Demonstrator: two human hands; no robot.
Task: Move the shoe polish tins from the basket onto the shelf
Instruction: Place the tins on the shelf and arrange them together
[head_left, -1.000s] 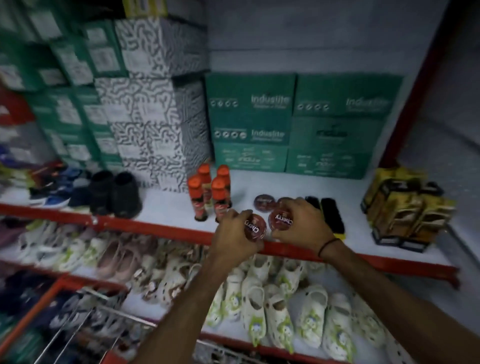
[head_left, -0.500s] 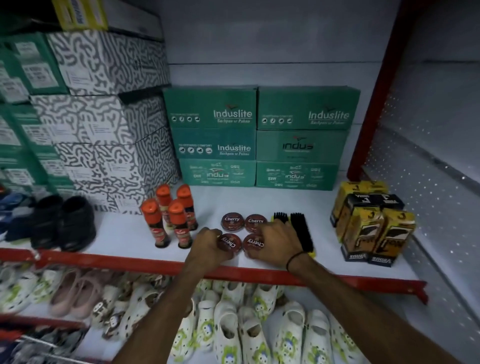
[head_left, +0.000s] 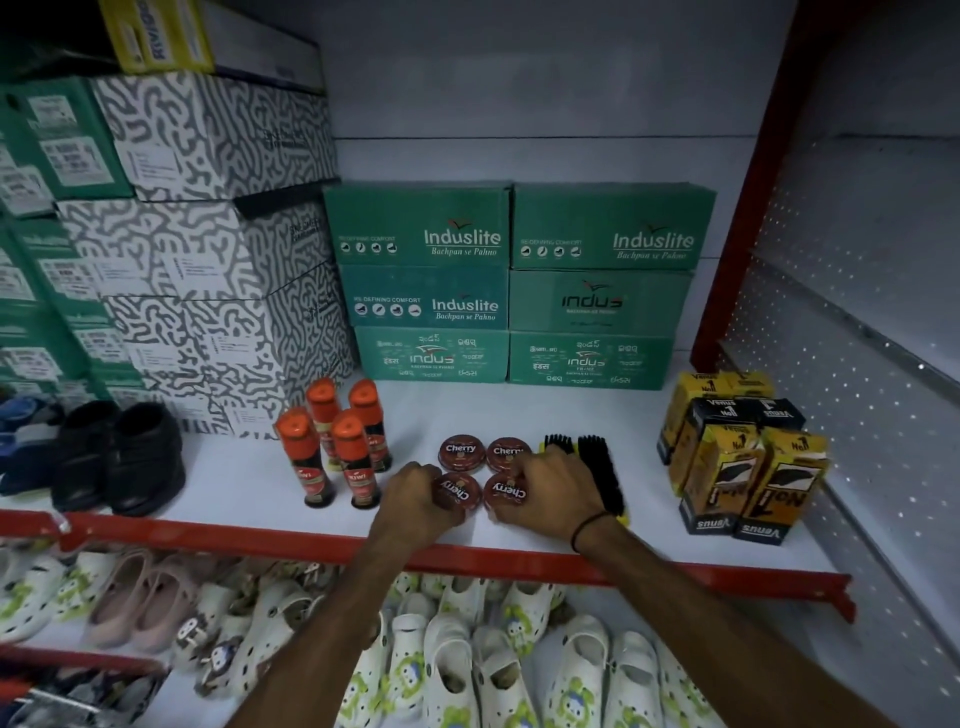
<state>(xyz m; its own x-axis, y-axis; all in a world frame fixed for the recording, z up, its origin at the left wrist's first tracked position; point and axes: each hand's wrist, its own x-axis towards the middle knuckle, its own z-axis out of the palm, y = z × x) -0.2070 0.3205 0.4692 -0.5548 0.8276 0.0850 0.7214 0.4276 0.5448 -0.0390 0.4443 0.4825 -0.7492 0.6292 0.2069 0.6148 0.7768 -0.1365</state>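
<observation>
Head view, the only view on offer: two tins are being set down side by side on the white shelf (head_left: 218, 483), just behind its red front lip. The left hand (head_left: 415, 499) is wrapped over the left front tin (head_left: 457, 493), fingers curled round its near rim. The right hand (head_left: 545, 493) is clamped the same way on the right front tin (head_left: 506, 492). Both tins appear to be flat on the shelf, though contact under them is hidden by the fingers. Their "Cherry" lids are read upside down from here, so the lettering is turned toward the back wall.

Right behind them, two more tins (head_left: 485, 453) are lying flat with lids up, lettering upright, touching or very nearly so. The new pair is being lined up directly in front of that row, evidently so a tidy two-by-two block is formed.

The slot is tight: orange-capped polish bottles (head_left: 332, 441) are stood just to the left, a black brush (head_left: 602, 478) is laid just to the right, partly covered by the right hand. That probably explains the grip from the near side, keeping knuckles clear of the bottles.

The basket cannot be made out with certainty in this view. Release looks like the next step.
</observation>
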